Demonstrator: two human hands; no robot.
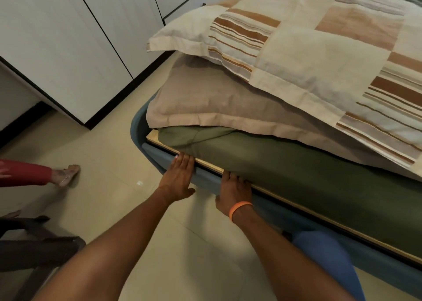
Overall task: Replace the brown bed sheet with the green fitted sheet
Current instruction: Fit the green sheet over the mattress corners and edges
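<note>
Two bare forearms reach forward from the bottom of the head view toward the side of a bed. On the right wrist sits a thin orange band (241, 207).

Left hand (178, 177): it lies flat with straight fingers, palm down on the padded blue bed frame (157, 157), fingertips touching the lower edge of the green fitted sheet (296, 175) near the mattress corner. It grips nothing.

Right hand (234, 186): its fingers go in under the edge of the green sheet where the cloth meets the pale wooden base board (210, 165), so the fingertips are hidden; whether they pinch the cloth or only push it cannot be told.

That sheet covers the side of the mattress and bunches in folds at the corner. On top of the mattress lies a plain beige pillow (205, 99), and on that rests a larger cream pillow with brown striped patchwork squares (308, 54), tilted down toward the right.

Beige floor tiles (109, 154) spread to the left. White cupboard doors with a black plinth (68, 38) stand behind. At the left edge shows a person's foot in a sandal (67, 175) below a red trouser leg (25, 173). Dark wooden furniture (38, 243) sits at the lower left.
</note>
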